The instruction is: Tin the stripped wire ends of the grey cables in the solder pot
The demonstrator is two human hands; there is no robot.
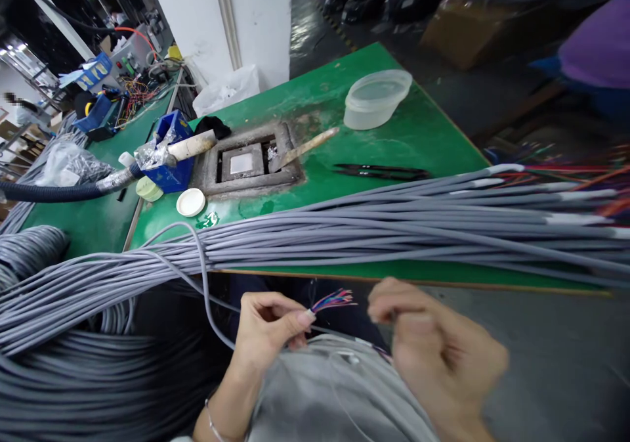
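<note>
My left hand [268, 330] pinches the end of a grey cable between thumb and fingertips, in front of the green table's near edge. Thin coloured wires [335, 299], red, blue and purple among them, fan out to the right past its thumb. To the right of these wires, apart from them, my right hand [438, 347] is closed with its fingers curled in, slightly blurred; whatever it may hold is hidden. Just beyond both hands, a thick bundle of grey cables [305, 232] runs across the green table [315, 196], some ends showing white sleeves and coloured wires at the right.
Black tweezers [381, 171] lie behind the bundle, near an oval plastic tub [377, 100]. A square heated pot [246, 163] is set in the table, a wooden stick [310, 146] across its rim. A blue bin [172, 166] and coiled cables [73, 389] are at left.
</note>
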